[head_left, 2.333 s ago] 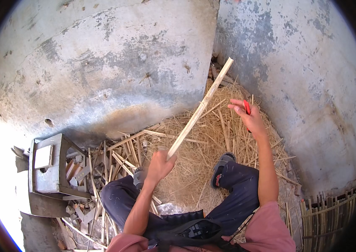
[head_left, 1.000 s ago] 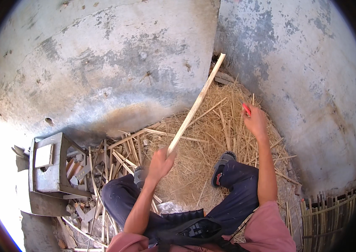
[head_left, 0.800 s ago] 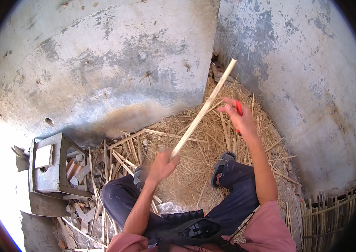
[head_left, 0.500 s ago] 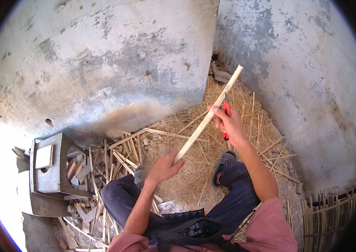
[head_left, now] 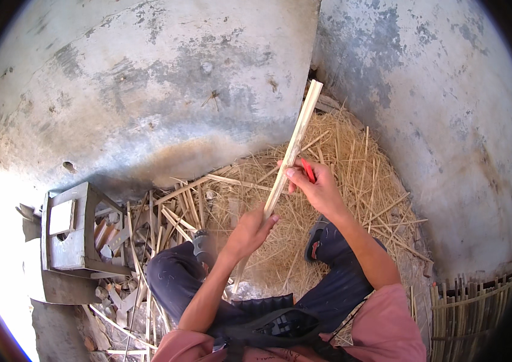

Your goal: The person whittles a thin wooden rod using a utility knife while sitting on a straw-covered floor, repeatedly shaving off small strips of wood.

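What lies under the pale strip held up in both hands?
Beneath the pale strip lies a heap of straw-like shavings against the grey wall. The left hand and right hand cover parts of the strip and the heap below.

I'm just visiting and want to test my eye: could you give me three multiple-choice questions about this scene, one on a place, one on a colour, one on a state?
1. Where is the stool?
A. on the person's left
B. on the straw
C. against the fence

2. What colour is the tool in the right hand?
A. blue
B. red
C. green

3. How is the strip held?
A. lying flat on the straw
B. by the left hand low, right hand at mid-length
C. by one hand only

Answers: 1 A, it stands at the picture's left; 2 B, a red handle shows above the fingers; 3 B, both hands touch it.
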